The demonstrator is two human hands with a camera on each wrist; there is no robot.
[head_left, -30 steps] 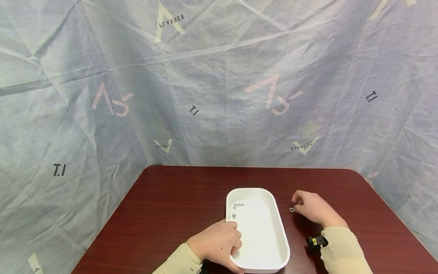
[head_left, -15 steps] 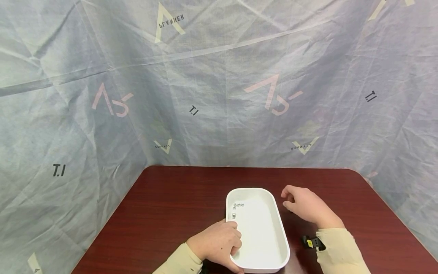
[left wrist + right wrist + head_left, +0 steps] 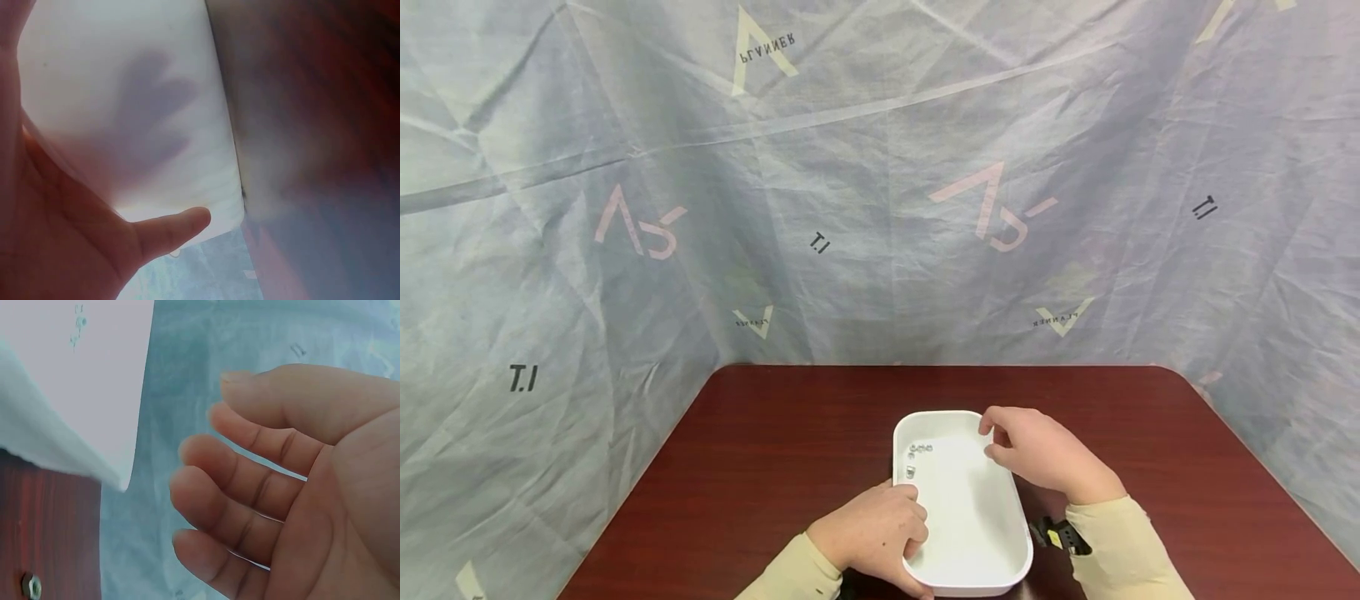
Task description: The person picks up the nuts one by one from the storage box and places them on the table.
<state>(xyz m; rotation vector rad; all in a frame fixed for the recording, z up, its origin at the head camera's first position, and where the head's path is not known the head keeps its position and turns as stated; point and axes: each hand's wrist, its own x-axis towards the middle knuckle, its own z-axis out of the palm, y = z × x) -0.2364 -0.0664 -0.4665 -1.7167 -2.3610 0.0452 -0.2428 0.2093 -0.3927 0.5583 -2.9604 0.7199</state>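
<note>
A white tray (image 3: 962, 533) stands on the table, with several small metal nuts (image 3: 921, 449) in its far left part. My left hand (image 3: 876, 529) grips the tray's near left rim; its fingers bend over into the tray, and its thumb lies along the outer wall in the left wrist view. Above the tray's far right rim hovers my right hand (image 3: 1048, 450). Its fingers are loosely bent with nothing between them, as the right wrist view shows. A hex nut (image 3: 31, 585) lies on the table beside the tray; in the head view it is hidden.
The dark red wooden table (image 3: 805, 417) carries the tray. A grey printed cloth (image 3: 850, 167) hangs behind and at both sides of it. A black device (image 3: 1060, 535) is strapped at the right wrist.
My right hand has moved left from beside the nut on the table to over the tray's right rim, leaving the nut behind. My left hand keeps its grip on the tray.
</note>
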